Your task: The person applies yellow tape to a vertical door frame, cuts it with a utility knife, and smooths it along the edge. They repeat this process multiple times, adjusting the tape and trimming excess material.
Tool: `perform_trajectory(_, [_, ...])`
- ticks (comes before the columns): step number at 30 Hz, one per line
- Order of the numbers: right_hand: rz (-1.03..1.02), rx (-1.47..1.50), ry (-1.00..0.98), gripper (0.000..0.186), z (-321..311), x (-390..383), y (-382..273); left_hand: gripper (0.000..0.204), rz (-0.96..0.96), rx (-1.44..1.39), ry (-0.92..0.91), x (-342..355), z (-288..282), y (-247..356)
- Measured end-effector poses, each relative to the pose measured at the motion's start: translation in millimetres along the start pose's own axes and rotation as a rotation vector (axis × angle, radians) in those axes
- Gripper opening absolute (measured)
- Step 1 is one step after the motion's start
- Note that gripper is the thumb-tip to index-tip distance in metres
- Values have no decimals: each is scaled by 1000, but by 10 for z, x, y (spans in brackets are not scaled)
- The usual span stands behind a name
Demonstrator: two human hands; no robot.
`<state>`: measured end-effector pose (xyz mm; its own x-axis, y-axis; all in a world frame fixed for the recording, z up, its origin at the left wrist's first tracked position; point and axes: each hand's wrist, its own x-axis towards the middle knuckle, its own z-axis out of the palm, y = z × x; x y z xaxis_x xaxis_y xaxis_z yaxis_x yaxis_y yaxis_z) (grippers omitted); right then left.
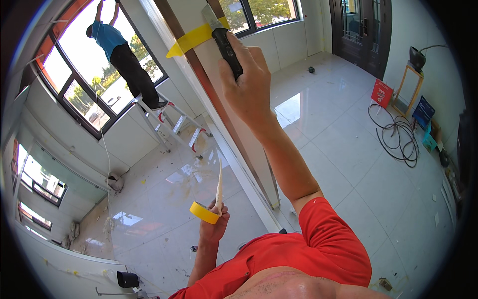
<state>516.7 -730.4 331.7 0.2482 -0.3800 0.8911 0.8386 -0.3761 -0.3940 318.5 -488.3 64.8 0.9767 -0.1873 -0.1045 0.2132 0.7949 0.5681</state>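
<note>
In my raised right hand point(246, 74) is a black-handled utility knife point(226, 52), its metal blade pointing up along a pale wall end with brown edging point(199, 70). My fingers wrap round its handle. A strip of yellow tape point(191, 40) runs across that wall end just left of the knife, with one end sticking out past the edge. Lower down, my left hand point(214, 226) grips a roll of yellow tape point(203, 213). A long, narrow off-white strip point(219, 189) stands up from the same hand.
Another person point(119, 50) stands on a stepladder point(172, 122) at the large window, arms raised. To the right, a coiled black hose point(398, 139) lies on the glossy tiled floor point(328, 164) near a red box point(382, 93). A dark double door point(361, 32) is at the back right.
</note>
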Motion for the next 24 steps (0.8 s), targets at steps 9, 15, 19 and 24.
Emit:
perform_trajectory(9, [-11,-25,5,54,19,54,-3,29,8,5,16,-13,2,-5])
perform_trajectory(15, [-7,-7,13,53,34,71,3,41,15,-39,-76,0,-149,-11])
perform_trajectory(19, [7,9,12,52,52,71,19,42,15,-37,-64,-9,-135,-12])
perform_trajectory(24, [-6,3,19,52,92,82,36,45,19,-38,-61,-19,-142,-17])
